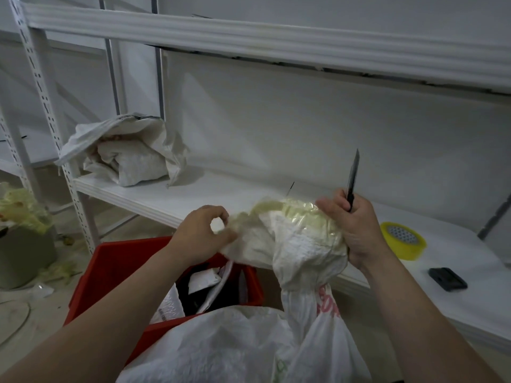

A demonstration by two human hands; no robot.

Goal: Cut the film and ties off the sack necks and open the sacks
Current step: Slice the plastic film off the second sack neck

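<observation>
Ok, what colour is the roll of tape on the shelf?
Yellow. The roll of tape shows best in the head view, lying on the white shelf.

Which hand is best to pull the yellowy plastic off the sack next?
Probably the left hand: it pinches the loose end of the film. The right hand is busy, holding the knife blade-up beside the sack neck.

Both bare forearms extend forward from the lower corners. Left hand [204,233] pinches the film [297,217] between thumb and curled fingers; right hand [355,228] grips the knife [354,172], blade upward.
</observation>
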